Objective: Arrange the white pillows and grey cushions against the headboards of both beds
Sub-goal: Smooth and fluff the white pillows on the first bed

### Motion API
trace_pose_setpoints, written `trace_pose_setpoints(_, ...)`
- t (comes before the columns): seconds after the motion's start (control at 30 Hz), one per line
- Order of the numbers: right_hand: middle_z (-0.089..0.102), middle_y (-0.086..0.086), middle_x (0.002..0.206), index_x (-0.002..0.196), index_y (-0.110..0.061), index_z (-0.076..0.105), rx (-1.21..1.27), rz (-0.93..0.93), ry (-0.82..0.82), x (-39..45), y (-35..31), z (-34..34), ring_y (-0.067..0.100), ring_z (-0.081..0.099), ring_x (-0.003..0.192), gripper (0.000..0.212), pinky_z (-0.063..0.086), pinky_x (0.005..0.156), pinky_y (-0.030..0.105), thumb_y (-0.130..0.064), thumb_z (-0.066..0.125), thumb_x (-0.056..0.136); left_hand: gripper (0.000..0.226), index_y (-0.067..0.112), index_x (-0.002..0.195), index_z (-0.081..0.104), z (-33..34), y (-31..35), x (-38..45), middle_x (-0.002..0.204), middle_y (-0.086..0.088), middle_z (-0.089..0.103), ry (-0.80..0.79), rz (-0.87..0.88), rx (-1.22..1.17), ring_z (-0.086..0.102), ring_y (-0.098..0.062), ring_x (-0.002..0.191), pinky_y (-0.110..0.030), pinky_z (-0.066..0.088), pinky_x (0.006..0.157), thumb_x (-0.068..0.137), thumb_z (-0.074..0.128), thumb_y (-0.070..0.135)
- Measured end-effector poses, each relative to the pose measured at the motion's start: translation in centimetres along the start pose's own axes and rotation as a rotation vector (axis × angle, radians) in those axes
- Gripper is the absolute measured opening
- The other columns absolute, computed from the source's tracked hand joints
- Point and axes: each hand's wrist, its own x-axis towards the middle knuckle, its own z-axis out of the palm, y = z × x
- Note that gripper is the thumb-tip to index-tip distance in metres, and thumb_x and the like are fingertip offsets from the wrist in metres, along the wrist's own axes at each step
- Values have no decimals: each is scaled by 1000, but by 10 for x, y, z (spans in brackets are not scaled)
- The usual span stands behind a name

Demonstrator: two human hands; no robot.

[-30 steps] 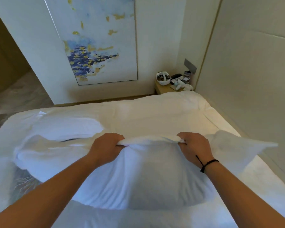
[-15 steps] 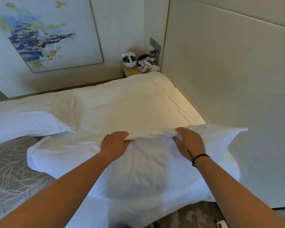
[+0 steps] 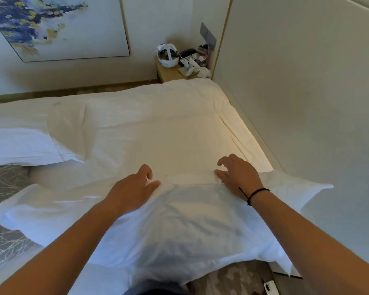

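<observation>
Hotel bedroom. The bed (image 3: 158, 128), made up in plain white linen, stands with one side against a tall padded headboard panel (image 3: 307, 103) that covers the wall. Beyond the bed's far corner, a small wooden nightstand (image 3: 170, 72) carries a corded desk telephone (image 3: 188, 57), a white headset (image 3: 167, 55) and some small items. Above the nightstand, a grey switch plate (image 3: 208, 36) is set in the wall. Left of the nightstand hangs a large framed abstract painting (image 3: 58, 24) in blue and gold. Patterned carpet (image 3: 228, 279) lies beside the bed's near edge.
</observation>
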Motion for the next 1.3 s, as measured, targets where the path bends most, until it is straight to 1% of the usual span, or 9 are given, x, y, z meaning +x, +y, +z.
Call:
trace_pose_setpoints(0.1,60,-2,98,103,-22,64,-7,-246,217,-8,-7,11,22,56,83,39,42,75,34,-55,45,94,59,46,130,37,-1,-2,-3,108,10,67,22,149,84,65,-18,95,-35,49,79,84,24,81)
trace_pose_setpoints(0.2,60,-3,121,129,-25,53,-84,-260,-21,-13,-4,26,19,54,111,72,39,102,38,-78,41,82,85,44,147,25,-2,-4,3,117,9,61,-123,187,359,59,-18,107,-33,46,87,75,35,88)
trace_pose_setpoints(0.27,56,-3,131,139,-28,42,-116,-186,-206,-4,4,34,19,49,122,86,31,111,40,-83,42,74,72,42,147,28,-1,-6,16,118,6,61,-183,160,464,58,-19,109,-32,43,87,85,45,75)
trace_pose_setpoints(0.43,65,0,97,89,-23,52,-131,-106,-290,23,7,45,24,62,88,42,39,68,35,-62,37,93,23,34,109,60,11,4,46,99,7,63,-56,142,531,61,-18,95,-31,35,73,97,44,44)
trace_pose_setpoints(0.6,48,-8,66,66,-27,30,63,-1,-188,38,30,23,20,50,63,45,34,58,35,-57,25,98,8,30,86,69,4,31,83,77,12,64,199,167,545,64,-17,77,-37,46,86,81,72,25)
trace_pose_setpoints(0.73,50,-8,67,70,-25,40,183,53,-91,51,66,-10,17,50,64,44,38,60,33,-55,25,99,11,27,79,71,-11,79,131,77,13,66,342,268,556,66,-19,84,-55,43,102,74,81,25)
trace_pose_setpoints(0.87,49,-9,65,67,-25,38,293,113,19,67,105,-57,17,48,63,41,31,55,29,-48,33,101,9,27,93,77,-40,144,202,110,8,71,396,345,544,58,-28,119,-63,26,113,84,73,26)
trace_pose_setpoints(1.07,47,-8,64,70,-25,42,219,249,281,110,175,-110,22,48,62,36,27,49,31,-45,37,99,33,39,125,62,-65,266,330,162,3,26,314,291,542,12,-34,149,-59,4,119,102,39,45)
trace_pose_setpoints(1.3,57,9,117,119,-18,47,153,567,-52,130,300,-94,31,57,106,38,49,83,40,-47,44,96,82,39,156,-6,106,365,358,164,-4,-20,-314,66,147,16,-41,149,-58,25,116,93,39,67)
